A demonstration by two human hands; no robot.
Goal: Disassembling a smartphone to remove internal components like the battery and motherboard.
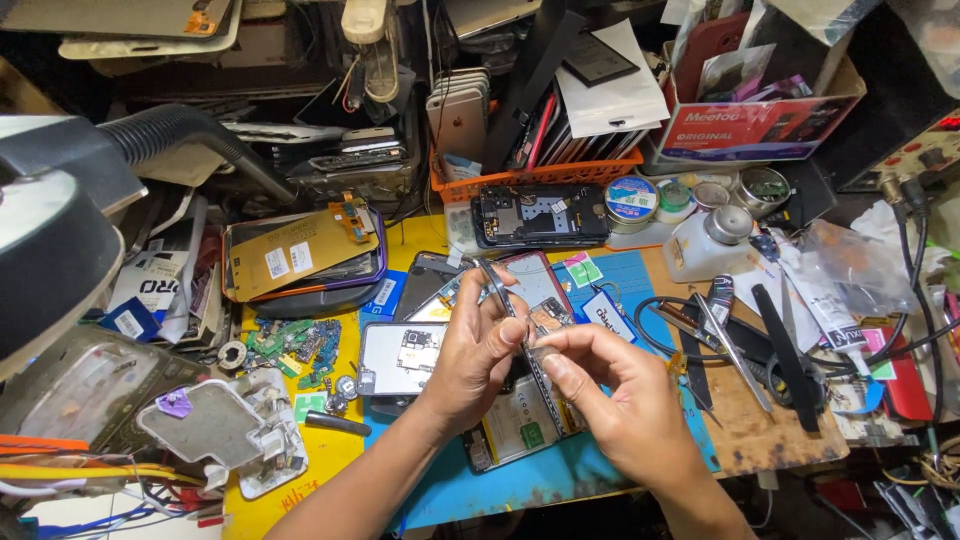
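My left hand (472, 358) holds metal tweezers (497, 285) whose tip points up and to the left. My right hand (610, 390) pinches a small circuit part (548, 318) between thumb and fingers, right beside the tweezers. Both hands hover over an opened phone (510, 420) that lies on the blue mat (500, 485), its inside parts showing. A second opened phone body (398, 358) lies just left of my left hand.
An orange basket (470, 186) of phones stands at the back. A dark phone frame (540, 215), round tins (632, 198), pliers and cables (740, 345) lie to the right. A display panel (300, 250) and green scrap boards (295, 345) are on the left, with a lamp (50, 230).
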